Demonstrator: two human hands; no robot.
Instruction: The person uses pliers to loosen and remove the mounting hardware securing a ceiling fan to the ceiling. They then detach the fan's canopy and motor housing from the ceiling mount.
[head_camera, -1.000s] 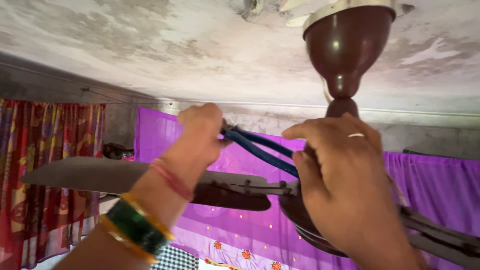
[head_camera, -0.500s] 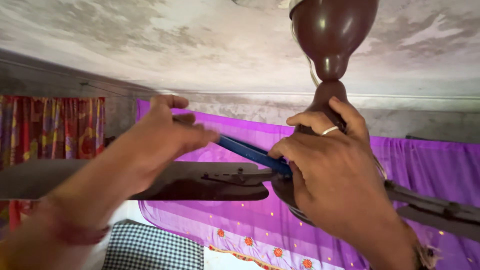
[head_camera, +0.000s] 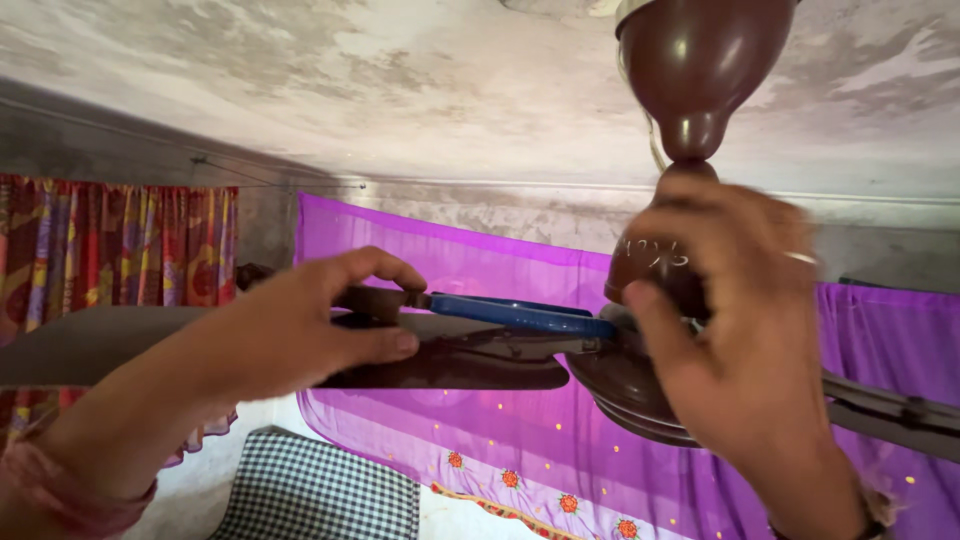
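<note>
While the ceiling (head_camera: 300, 90) fills the top of view, a purple curtain (head_camera: 480, 440) hangs behind a brown fan (head_camera: 690, 80). Fan blade (head_camera: 120, 340) runs left from the motor hub. Right hand (head_camera: 740, 340) cups the hub, fingers curled on it. Left hand (head_camera: 300, 325) grips the blue-handled pliers (head_camera: 510, 312), which lie level above the blade, jaws at the hub. Checked cloth (head_camera: 320, 495) below.

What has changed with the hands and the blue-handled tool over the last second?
The left hand slid outward along the fan blade and now grips its edge, while the blue-handled pliers tipped from slanted to nearly level. The right hand stayed clasped on the brown fan motor.
</note>
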